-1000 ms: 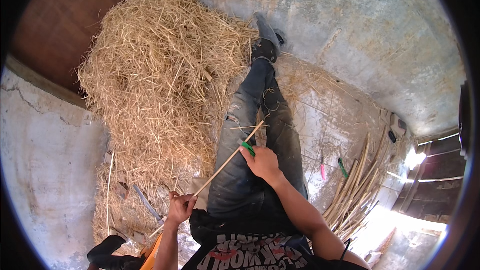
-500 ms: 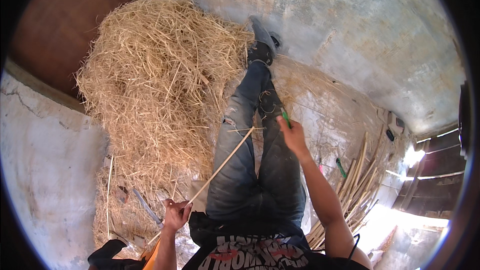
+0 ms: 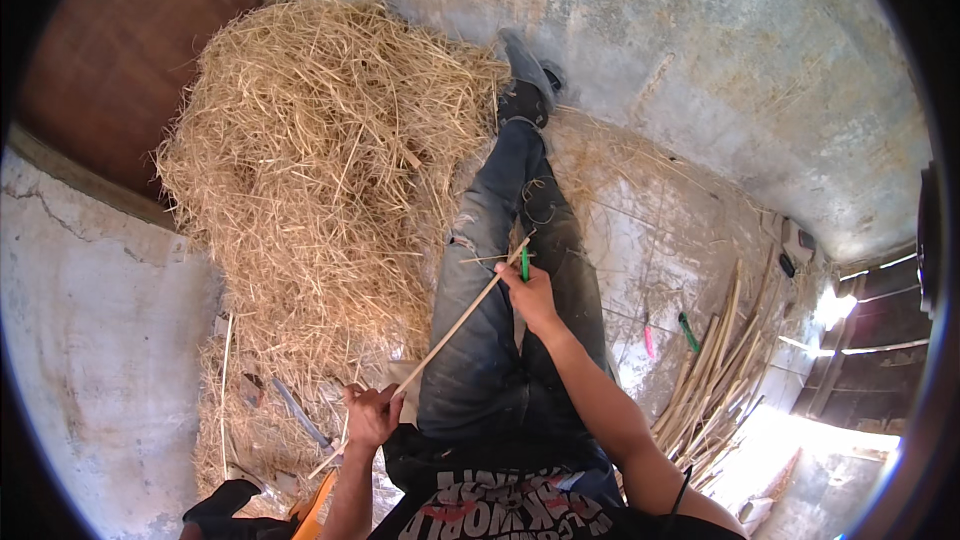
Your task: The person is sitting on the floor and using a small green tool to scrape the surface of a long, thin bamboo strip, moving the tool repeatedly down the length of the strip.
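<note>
A long, thin bamboo stick (image 3: pixel 455 328) slants across my thighs from lower left to upper right. My left hand (image 3: pixel 372 414) is closed round its lower part, beside my left hip. Close to its upper end, my right hand (image 3: pixel 531 297) grips a slim green tool (image 3: pixel 525 262), upright against the stick; its exact kind is too small to make out. Thumb and fingers of that hand also touch the stick. A short thin sliver (image 3: pixel 478 259) lies crosswise on my jeans just left of the right hand.
A large heap of straw (image 3: pixel 320 140) fills the floor to my left. Several bamboo strips (image 3: pixel 715 370) lie in a bundle at the right, near a green item (image 3: pixel 688 332) and a pink one (image 3: pixel 648 342). A long blade (image 3: pixel 298 410) rests on straw by my left hand.
My right hand has come left and down from beside the stick onto its upper end, bringing the green tool against it. The left hand has shifted slightly right and up, raising the stick's tip.
</note>
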Available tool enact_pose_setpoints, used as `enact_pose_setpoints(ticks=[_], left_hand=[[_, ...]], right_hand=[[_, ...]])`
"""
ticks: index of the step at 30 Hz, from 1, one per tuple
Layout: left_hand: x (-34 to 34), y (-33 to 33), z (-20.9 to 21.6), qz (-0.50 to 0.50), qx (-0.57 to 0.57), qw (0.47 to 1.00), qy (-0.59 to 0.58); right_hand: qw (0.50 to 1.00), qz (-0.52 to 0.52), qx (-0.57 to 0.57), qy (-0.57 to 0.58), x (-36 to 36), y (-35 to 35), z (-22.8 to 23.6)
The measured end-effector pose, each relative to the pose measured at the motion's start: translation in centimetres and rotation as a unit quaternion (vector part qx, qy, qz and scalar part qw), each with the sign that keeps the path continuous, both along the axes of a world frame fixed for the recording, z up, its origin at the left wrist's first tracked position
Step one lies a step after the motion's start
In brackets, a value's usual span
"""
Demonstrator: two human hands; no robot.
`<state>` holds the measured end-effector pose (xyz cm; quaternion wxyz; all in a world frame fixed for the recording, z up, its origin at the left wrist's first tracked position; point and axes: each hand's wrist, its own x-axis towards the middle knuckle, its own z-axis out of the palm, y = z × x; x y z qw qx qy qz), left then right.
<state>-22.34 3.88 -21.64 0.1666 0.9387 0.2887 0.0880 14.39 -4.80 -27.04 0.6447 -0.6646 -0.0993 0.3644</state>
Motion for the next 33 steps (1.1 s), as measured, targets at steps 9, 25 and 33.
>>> enact_pose_setpoints(ticks=[9, 25, 33], left_hand=[[3.5, -0.4, 0.0, 0.027, -0.060, 0.998, 0.012], [2.9, 2.0, 1.9, 0.016, -0.114, 0.993, 0.002], [-9.7, 3.4, 3.4, 0.038, -0.104, 0.993, 0.036]], right_hand=[[0.985, 0.040, -0.052, -0.157, -2.5, -0.4, 1.2], [0.934, 0.098, -0.184, -0.291, 3.8, -2.1, 1.7], [0.938, 0.049, -0.190, -0.286, 6.4, -2.4, 1.6]])
